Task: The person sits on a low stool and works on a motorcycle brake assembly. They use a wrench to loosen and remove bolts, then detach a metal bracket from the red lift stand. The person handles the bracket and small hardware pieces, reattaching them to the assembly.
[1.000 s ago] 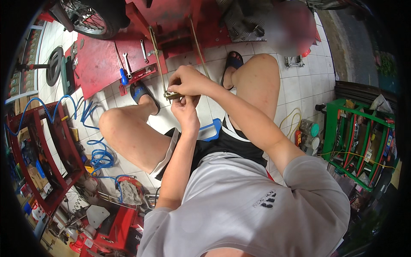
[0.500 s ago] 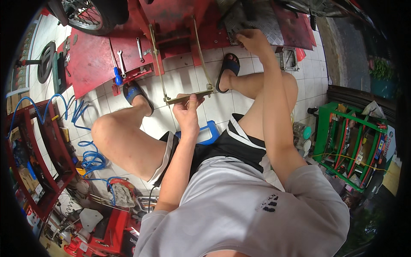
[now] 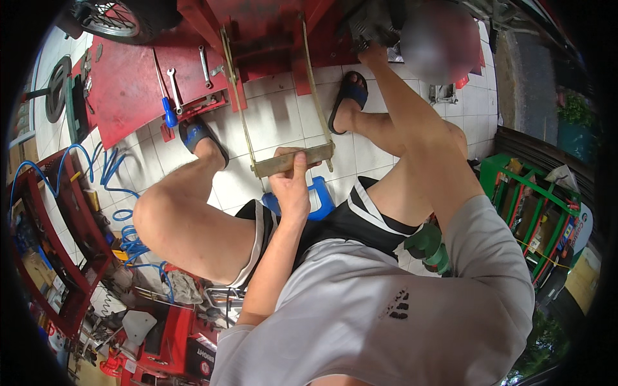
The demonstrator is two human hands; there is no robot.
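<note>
My left hand (image 3: 291, 193) grips a dull brass-coloured flat crossbar (image 3: 273, 167), thumb on top and fingers underneath. The bar joins two long thin metal rods (image 3: 313, 96) that run away from me to a red steel stand (image 3: 264, 45), making a U-shaped frame. My right arm stretches to the far right, where my right hand (image 3: 374, 54) is low beside a grey patterned metal plate (image 3: 370, 26). Its fingers are curled around something dark and small that I cannot make out.
A blue-handled screwdriver (image 3: 169, 114) and two wrenches (image 3: 174, 90) lie on the red platform (image 3: 122, 83) at left, near a motorcycle wheel (image 3: 122, 22). A blue hose (image 3: 129, 238) coils left. A green rack (image 3: 534, 206) stands right. A blurred patch hides the upper right.
The crossbar has come slightly toward me and tilted, showing its broad face, with my left hand still on it. My right hand has shifted a little left and farther away.
</note>
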